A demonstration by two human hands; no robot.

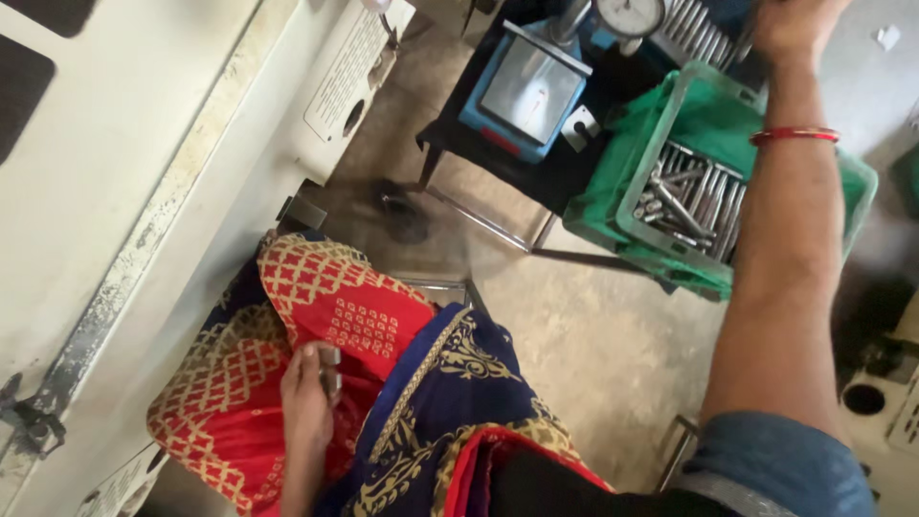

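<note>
While the left hand rests low on the lap, its fingers are closed around a small metal pin, which sticks out a little above the thumb, over the red and blue cloth. The right hand is stretched far up to the top edge of the view, near a row of pins behind the green crate; if its fingers hold anything I cannot tell, because the frame cuts them. More pins lie loose inside the crate. Such a pin is probably steel, so stiff, rather heavy for its size and smooth, maybe slippery; a grip around the middle of the shaft seems safest. A dial gauge and a blue stand occupy the dark desk just beside the crate, up to its left edge. Between the desk and the lap the floor gives open room, but the white machine closes the left side.
</note>
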